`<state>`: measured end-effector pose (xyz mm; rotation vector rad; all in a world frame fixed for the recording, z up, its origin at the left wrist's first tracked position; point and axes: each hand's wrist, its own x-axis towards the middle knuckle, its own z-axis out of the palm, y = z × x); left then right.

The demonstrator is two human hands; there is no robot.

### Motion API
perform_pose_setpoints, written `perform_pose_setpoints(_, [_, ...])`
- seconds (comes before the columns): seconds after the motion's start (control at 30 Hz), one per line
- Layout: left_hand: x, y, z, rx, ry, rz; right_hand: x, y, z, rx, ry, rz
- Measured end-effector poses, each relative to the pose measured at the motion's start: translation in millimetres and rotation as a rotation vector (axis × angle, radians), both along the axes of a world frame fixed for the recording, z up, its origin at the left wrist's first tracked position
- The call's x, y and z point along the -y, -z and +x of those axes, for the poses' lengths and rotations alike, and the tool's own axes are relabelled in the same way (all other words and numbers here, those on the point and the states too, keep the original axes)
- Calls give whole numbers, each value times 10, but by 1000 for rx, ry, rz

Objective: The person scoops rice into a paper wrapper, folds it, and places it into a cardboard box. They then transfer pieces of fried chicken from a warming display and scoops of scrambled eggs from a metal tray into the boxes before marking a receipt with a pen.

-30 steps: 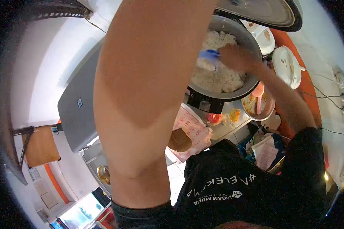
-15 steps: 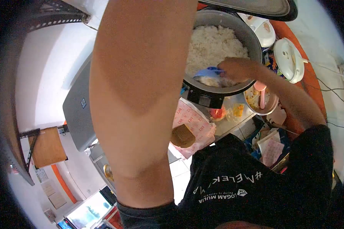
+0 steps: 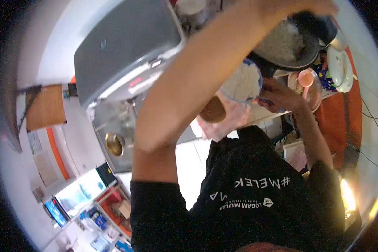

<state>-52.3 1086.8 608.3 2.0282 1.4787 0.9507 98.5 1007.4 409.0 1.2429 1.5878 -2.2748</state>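
My right hand [image 3: 279, 94] grips the edge of a blue-rimmed bowl [image 3: 259, 71] heaped with white rice, held just outside the pot of a large rice cooker [image 3: 296, 66]. More rice [image 3: 281, 44] lies inside that pot. My left arm crosses the view to the upper right. At its end, my left hand [image 3: 319, 7] is blurred and closed over the dark cooker lid [image 3: 317, 25], which stands tilted at the pot's far side. A brown paper sheet [image 3: 213, 110] on pink printed wrapping [image 3: 224, 126] lies below the bowl, partly behind my left forearm.
A pink ladle [image 3: 306, 78] rests in a metal bowl [image 3: 317, 94] right of the cooker. Beyond stands a white lidded container [image 3: 340, 69]. A large grey lid [image 3: 126, 46] rises at the left, above a metal counter with a brass-coloured bowl [image 3: 114, 144].
My right hand has lifted the bowl of rice out of the pot, towards me. My left arm has swung right, and the lid is lower over the far side. The view has shifted.
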Motion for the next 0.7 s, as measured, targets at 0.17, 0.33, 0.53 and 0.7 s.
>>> perform_pose_setpoints(0.17, [451,1886,-258,75,8,163,822,916,-196,80,-49,217])
perform_pose_setpoints(0.33, [1262,1759,-1053,670,-75,-24,1240,1171,-533,127,-32,876])
perform_pose_setpoints(0.53, [3303,2526,-1963,738,-584,-280,1633,1964,-581,205,-80,1336])
perform_pose_setpoints(0.7, [5105,3316,-1742,822,-891,-590,1558,1369,-622,91,39,1292])
